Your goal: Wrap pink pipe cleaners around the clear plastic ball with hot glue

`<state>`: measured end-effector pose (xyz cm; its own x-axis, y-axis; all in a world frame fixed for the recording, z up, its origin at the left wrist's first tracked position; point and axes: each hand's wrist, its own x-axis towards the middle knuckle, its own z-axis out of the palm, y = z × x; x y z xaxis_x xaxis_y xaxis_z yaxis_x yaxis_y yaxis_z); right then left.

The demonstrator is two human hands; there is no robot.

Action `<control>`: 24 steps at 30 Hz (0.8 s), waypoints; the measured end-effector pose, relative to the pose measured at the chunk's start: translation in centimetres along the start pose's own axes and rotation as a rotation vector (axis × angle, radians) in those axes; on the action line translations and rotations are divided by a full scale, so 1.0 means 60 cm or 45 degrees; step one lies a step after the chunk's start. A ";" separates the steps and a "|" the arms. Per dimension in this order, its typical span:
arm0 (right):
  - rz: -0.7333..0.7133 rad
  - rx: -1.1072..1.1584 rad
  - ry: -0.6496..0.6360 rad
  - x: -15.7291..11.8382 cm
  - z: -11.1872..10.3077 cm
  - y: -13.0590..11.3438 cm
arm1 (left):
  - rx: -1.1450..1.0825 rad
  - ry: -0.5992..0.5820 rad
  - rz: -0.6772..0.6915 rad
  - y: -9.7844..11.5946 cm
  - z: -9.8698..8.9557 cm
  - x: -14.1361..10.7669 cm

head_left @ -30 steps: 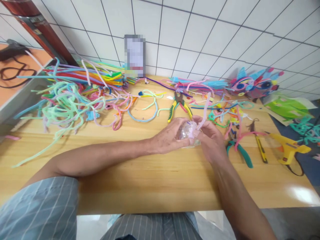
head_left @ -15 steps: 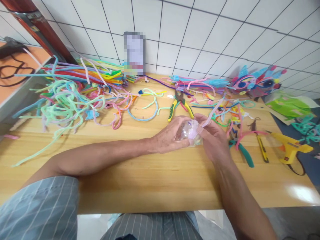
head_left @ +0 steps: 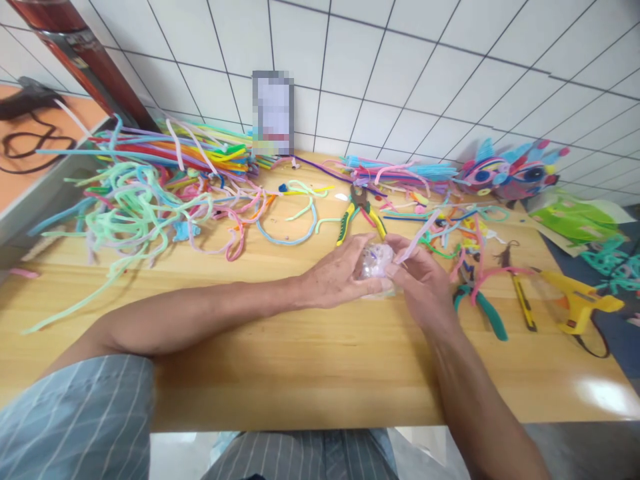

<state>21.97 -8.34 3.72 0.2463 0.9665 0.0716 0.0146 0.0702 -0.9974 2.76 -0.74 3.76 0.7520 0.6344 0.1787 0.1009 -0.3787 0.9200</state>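
Observation:
My left hand [head_left: 337,273] is wrapped round a small clear plastic object [head_left: 375,260], shiny and rounded, with pale purple material in or on it; its exact kind I cannot make out. Opposite it, my right hand [head_left: 420,273] pinches a light purple pipe cleaner [head_left: 417,237] close against that object, and the strip's free end sticks up to the right. Fingers of both hands cover much of the clear piece. Just beyond them lie yellow-and-green handled pliers [head_left: 357,213], jaws pointing away.
Tangled green pipe cleaners [head_left: 135,213] and bundled ones [head_left: 200,150] fill the back left. To the right lie green-handled cutters [head_left: 487,313], a yellow utility knife [head_left: 524,303] and a yellow glue gun [head_left: 575,300]. A colourful pipe-cleaner figure [head_left: 515,173] stands by the tiled wall; a phone [head_left: 273,113] leans there.
The clear object has turned slightly in my hands, and the purple pipe cleaner's free end leans further to the left. Both hands keep their hold; the view has shifted a little.

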 end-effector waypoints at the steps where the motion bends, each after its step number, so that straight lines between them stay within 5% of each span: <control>1: -0.010 -0.009 -0.004 0.000 -0.001 0.000 | 0.001 -0.014 -0.032 0.006 -0.002 0.001; 15: -0.072 -0.065 0.001 0.001 -0.003 0.003 | -0.053 -0.002 0.100 0.005 0.001 0.003; 24: -0.077 -0.037 -0.003 -0.003 -0.001 0.003 | -0.156 0.002 -0.033 -0.010 0.009 -0.005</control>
<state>21.98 -8.50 3.54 0.2417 0.9614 0.1314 0.0576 0.1210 -0.9910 2.79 -1.08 2.97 0.7491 0.6440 0.1551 0.0398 -0.2775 0.9599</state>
